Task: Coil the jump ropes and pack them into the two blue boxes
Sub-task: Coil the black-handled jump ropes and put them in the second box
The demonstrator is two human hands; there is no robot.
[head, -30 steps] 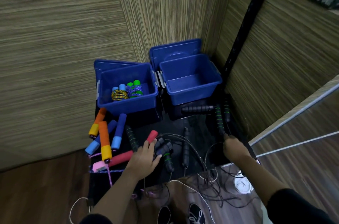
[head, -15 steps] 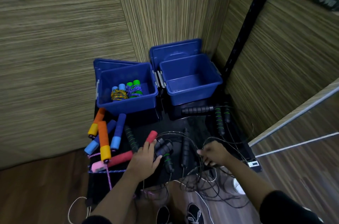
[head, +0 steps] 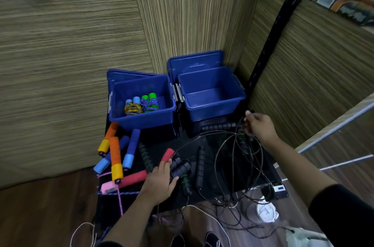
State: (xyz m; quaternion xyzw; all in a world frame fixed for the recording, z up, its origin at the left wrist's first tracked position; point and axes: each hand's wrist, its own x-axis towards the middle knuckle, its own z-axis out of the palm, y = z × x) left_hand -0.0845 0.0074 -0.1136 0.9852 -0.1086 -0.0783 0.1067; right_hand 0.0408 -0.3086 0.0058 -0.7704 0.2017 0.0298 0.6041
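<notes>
Two blue boxes stand at the back of a black table (head: 162, 145). The left box (head: 141, 117) holds two coiled ropes, one with light blue handles and one with green handles (head: 150, 103). The right box (head: 210, 113) has nothing in it. My left hand (head: 162, 181) rests on a pair of black jump rope handles (head: 181, 166) near the table's front. My right hand (head: 260, 127) is raised near the right box and pinches a thin black rope (head: 235, 145), whose loops trail over the table and down to the floor.
Loose foam handles lie left of my hand: orange-yellow (head: 115, 157), blue (head: 131, 148), red-pink (head: 125, 182). More black handles (head: 218, 126) lie in front of the right box. Striped wall panels enclose the corner; a black post (head: 271, 44) rises at right. Tangled cords cover the floor.
My right hand has lifted from the table's front up toward the right box, pulling the black rope up into loops. My left hand has stayed on the black handles.
</notes>
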